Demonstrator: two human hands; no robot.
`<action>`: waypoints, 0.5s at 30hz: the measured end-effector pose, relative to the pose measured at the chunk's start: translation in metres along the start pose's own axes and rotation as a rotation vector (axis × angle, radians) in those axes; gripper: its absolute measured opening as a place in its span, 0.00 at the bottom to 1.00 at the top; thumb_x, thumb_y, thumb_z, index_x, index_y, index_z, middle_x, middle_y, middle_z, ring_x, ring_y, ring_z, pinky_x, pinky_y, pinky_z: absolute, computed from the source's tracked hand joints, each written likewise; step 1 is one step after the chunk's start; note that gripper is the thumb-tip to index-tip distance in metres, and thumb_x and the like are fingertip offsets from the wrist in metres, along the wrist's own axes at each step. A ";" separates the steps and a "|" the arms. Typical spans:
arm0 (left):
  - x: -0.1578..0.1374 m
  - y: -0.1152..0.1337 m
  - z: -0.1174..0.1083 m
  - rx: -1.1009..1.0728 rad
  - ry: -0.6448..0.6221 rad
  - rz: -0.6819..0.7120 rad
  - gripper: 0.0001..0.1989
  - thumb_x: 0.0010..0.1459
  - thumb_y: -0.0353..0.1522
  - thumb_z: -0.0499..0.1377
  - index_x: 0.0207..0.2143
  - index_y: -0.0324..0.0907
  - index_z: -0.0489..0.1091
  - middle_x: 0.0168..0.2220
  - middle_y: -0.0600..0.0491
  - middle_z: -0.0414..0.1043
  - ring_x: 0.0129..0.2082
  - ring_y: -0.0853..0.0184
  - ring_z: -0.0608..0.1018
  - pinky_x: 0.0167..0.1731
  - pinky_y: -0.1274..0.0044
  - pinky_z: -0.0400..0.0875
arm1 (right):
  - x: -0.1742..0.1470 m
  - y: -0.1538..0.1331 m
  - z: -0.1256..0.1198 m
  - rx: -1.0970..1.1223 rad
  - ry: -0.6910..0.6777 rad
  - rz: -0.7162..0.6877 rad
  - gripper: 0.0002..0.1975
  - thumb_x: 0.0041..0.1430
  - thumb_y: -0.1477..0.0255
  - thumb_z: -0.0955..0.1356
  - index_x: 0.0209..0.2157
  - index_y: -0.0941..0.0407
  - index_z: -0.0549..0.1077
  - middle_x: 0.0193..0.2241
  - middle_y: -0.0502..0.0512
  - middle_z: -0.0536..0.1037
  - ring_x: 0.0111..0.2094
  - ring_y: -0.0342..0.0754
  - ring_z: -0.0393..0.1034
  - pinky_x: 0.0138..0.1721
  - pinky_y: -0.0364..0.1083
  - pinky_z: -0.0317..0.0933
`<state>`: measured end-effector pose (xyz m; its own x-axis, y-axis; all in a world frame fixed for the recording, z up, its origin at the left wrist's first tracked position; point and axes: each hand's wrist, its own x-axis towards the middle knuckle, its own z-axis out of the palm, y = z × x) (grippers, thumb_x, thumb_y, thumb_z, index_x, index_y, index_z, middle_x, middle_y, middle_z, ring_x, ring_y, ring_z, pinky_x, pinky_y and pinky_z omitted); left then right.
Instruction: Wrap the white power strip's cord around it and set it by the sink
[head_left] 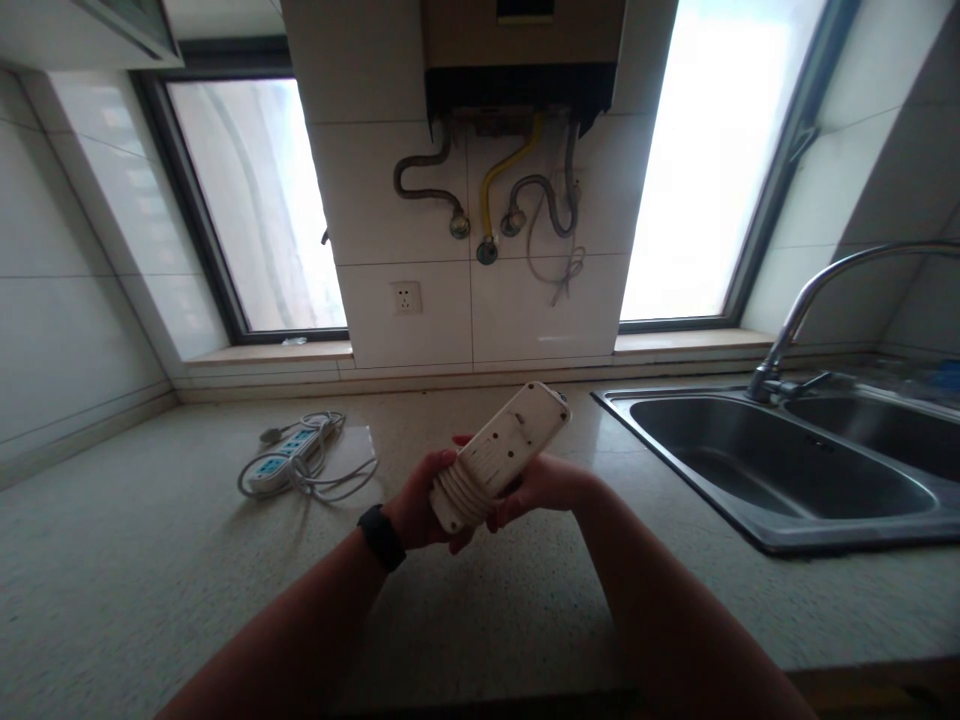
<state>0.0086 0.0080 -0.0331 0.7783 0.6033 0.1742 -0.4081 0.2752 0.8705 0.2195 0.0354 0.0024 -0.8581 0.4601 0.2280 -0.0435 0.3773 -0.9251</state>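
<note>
Pale table (135,560) spreads beneath the fingers (436,465). Between both hands is a strip (517,440): the left hand (409,505) clasps its end wound with cord (465,497), probably keeping coils snug; right-hand (544,485) fingers curl at its right edge, grip unclear. Its back faces up, long axis slanting away rightward. Left of the fingers lies a second strip (283,456); right, a sink (810,532).

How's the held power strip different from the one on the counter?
The held power strip shows its underside; the counter power strip lies with blue sockets visible. The held strip's cord is wound around it; the counter strip's cord lies in loose loops. Both have pale cords.
</note>
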 end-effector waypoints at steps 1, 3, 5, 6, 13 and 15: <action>0.000 0.000 0.001 -0.002 -0.007 0.011 0.34 0.59 0.53 0.51 0.58 0.36 0.62 0.35 0.42 0.72 0.23 0.62 0.77 0.13 0.78 0.68 | -0.001 -0.001 0.001 -0.040 -0.003 0.010 0.54 0.43 0.73 0.79 0.68 0.55 0.52 0.40 0.58 0.76 0.41 0.49 0.73 0.41 0.45 0.68; -0.001 0.000 0.004 0.010 -0.012 0.043 0.33 0.61 0.50 0.51 0.64 0.45 0.54 0.37 0.44 0.73 0.25 0.59 0.78 0.11 0.78 0.67 | -0.002 -0.004 0.002 -0.105 -0.025 0.047 0.51 0.43 0.72 0.78 0.67 0.56 0.56 0.35 0.55 0.76 0.36 0.48 0.74 0.37 0.44 0.68; -0.001 0.001 0.007 0.022 -0.016 0.055 0.33 0.61 0.49 0.50 0.66 0.51 0.48 0.38 0.45 0.72 0.25 0.58 0.79 0.10 0.78 0.67 | -0.002 -0.006 0.002 -0.146 -0.030 0.049 0.46 0.42 0.72 0.78 0.63 0.57 0.62 0.33 0.54 0.76 0.36 0.48 0.73 0.36 0.43 0.68; -0.001 0.001 0.008 0.021 -0.017 0.049 0.34 0.61 0.49 0.50 0.66 0.51 0.47 0.38 0.45 0.72 0.25 0.58 0.79 0.10 0.79 0.66 | -0.002 -0.006 0.002 -0.156 -0.015 0.026 0.44 0.42 0.72 0.78 0.61 0.57 0.64 0.34 0.54 0.76 0.37 0.48 0.73 0.38 0.44 0.68; -0.001 0.004 0.012 0.037 -0.009 0.025 0.33 0.64 0.50 0.46 0.66 0.47 0.46 0.33 0.45 0.74 0.17 0.65 0.74 0.11 0.80 0.66 | 0.001 0.004 0.004 -0.033 0.047 -0.033 0.39 0.40 0.76 0.79 0.56 0.57 0.68 0.40 0.58 0.77 0.43 0.51 0.73 0.43 0.48 0.69; 0.000 0.006 0.013 0.075 0.014 0.010 0.33 0.64 0.51 0.44 0.65 0.43 0.49 0.32 0.44 0.74 0.16 0.65 0.73 0.11 0.80 0.65 | 0.002 0.006 0.004 -0.009 0.075 -0.007 0.38 0.39 0.75 0.79 0.55 0.58 0.68 0.38 0.58 0.77 0.39 0.50 0.74 0.39 0.47 0.70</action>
<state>0.0124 -0.0005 -0.0219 0.7671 0.6166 0.1771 -0.3789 0.2127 0.9007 0.2157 0.0348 -0.0042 -0.8169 0.5162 0.2572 -0.0449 0.3876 -0.9207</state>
